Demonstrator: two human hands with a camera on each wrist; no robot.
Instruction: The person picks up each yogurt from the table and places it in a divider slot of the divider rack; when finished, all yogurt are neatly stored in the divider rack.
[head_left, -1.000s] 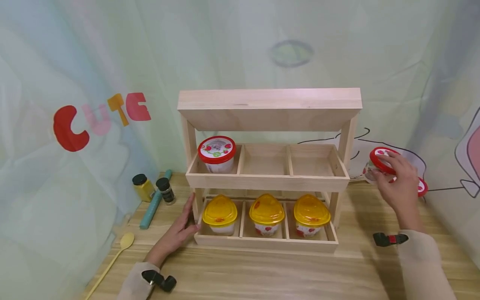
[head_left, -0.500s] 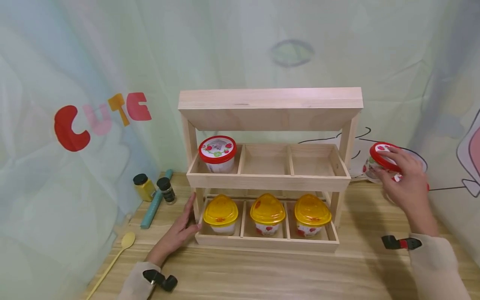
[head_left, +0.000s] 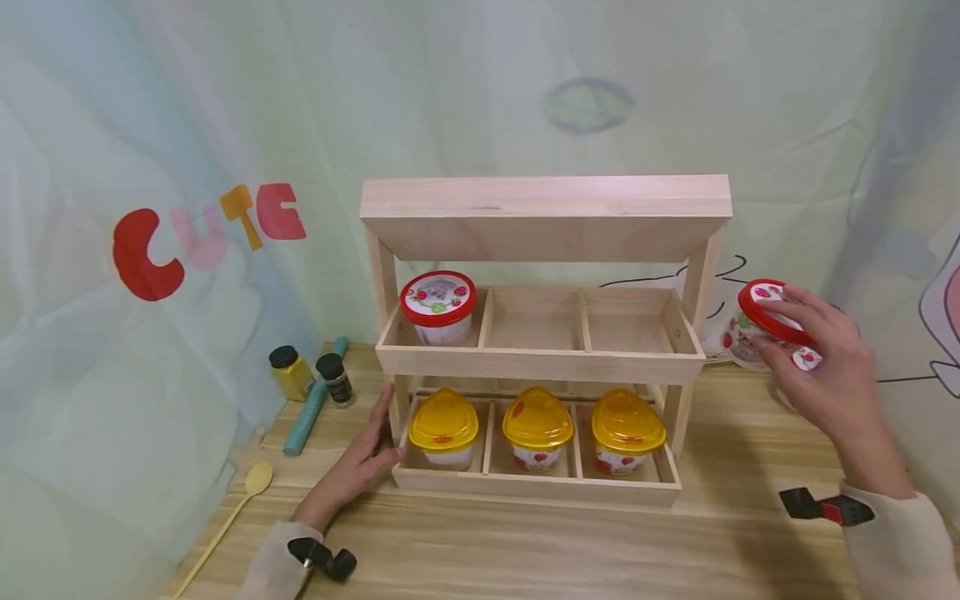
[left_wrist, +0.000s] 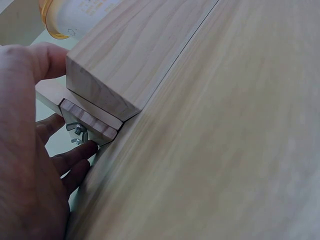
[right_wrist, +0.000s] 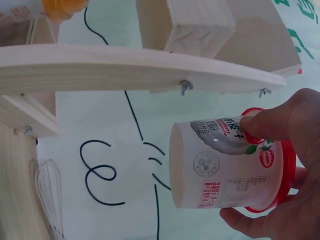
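Observation:
My right hand (head_left: pixel 840 379) holds a yogurt cup (head_left: pixel 742 340) with a red lid, raised to the right of the wooden rack (head_left: pixel 540 364). In the right wrist view, thumb and fingers grip the cup (right_wrist: pixel 220 167) around its red lid; its white base points towards the rack. My left hand (head_left: pixel 351 471) rests against the rack's lower left end, thumb on the tray end and fingers against the side post, by the wing nut (left_wrist: pixel 77 130). One red-lidded cup (head_left: pixel 438 304) stands in the upper left compartment. Three yellow-lidded cups (head_left: pixel 537 425) fill the lower tray.
Behind my right hand, another strawberry-printed lid (head_left: pixel 807 359) shows partly. Left of the rack are a yellow jar (head_left: pixel 291 379), a dark-capped spice jar (head_left: pixel 337 387), a teal rod (head_left: pixel 303 425) and a yellow spoon (head_left: pixel 257 479). A whisk (right_wrist: pixel 48 200) lies by the rack's right side.
My right hand has lifted the red-lidded cup slightly, and hand and wrist have shifted right as the cup tilts. My left hand stays at the rack's lower left end.

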